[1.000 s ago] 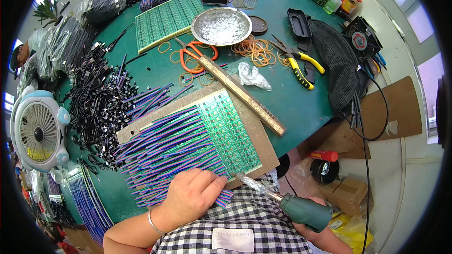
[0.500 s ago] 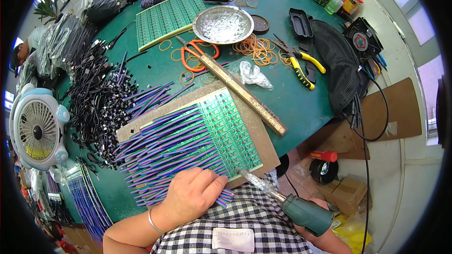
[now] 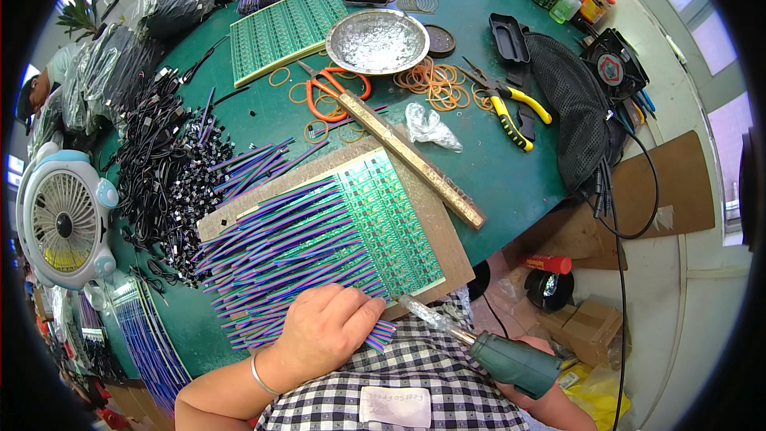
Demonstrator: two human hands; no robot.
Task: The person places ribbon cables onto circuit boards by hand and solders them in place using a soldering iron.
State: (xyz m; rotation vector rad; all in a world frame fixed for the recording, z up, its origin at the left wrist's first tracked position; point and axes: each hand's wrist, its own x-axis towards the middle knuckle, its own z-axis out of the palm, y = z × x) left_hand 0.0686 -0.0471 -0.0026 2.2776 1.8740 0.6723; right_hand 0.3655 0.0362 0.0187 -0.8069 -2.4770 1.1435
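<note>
A green circuit board panel point(image 3: 391, 223) lies tilted on a brown backing board point(image 3: 451, 259) in front of me. Rows of short blue, pink and black striped ribbon wires point(image 3: 279, 247) cover its left part. My left hand point(image 3: 333, 326) rests at the panel's near edge, fingers curled over the nearest wires, whose ends stick out beside it. In my right hand point(image 3: 539, 343), mostly hidden behind the tool, is a soldering iron point(image 3: 515, 363) with a thick dark green handle and a silvery shaft. Its tip is by the panel's near edge, just right of my left hand; contact cannot be made out.
A metal-covered bar point(image 3: 415, 161) lies across the backing board. Beyond are a round metal dish point(image 3: 378, 41), orange scissors point(image 3: 339, 88), rubber bands point(image 3: 435, 84), yellow-black pliers point(image 3: 511, 116) and another panel point(image 3: 283, 32). Left stand a cable heap point(image 3: 163, 168) and a fan point(image 3: 64, 219).
The soldering iron has shifted slightly: its tip is a little nearer to me and its handle a little further left. My left hand stays in place.
</note>
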